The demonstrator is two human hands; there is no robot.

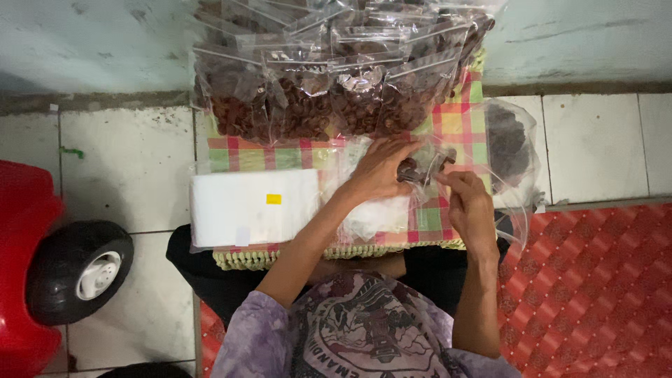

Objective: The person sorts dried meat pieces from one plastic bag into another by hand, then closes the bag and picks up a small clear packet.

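Note:
My left hand (pixel 378 171) and my right hand (pixel 467 203) meet over a low table covered with a checked cloth (pixel 455 129). Together they hold a small clear plastic bag (pixel 427 162) with a few dark brown pieces inside. My left fingers pinch the bag's left side and my right fingers grip its right edge. A pile of filled clear zip bags of brown pieces (pixel 329 70) lies at the far end of the table.
A stack of white flat bags in clear wrap (pixel 252 206) lies at the left of the table. A large clear bag of dark pieces (pixel 507 143) sits at the right. A red toy car with a black wheel (pixel 77 269) stands left; a red patterned mat (pixel 595 280) lies right.

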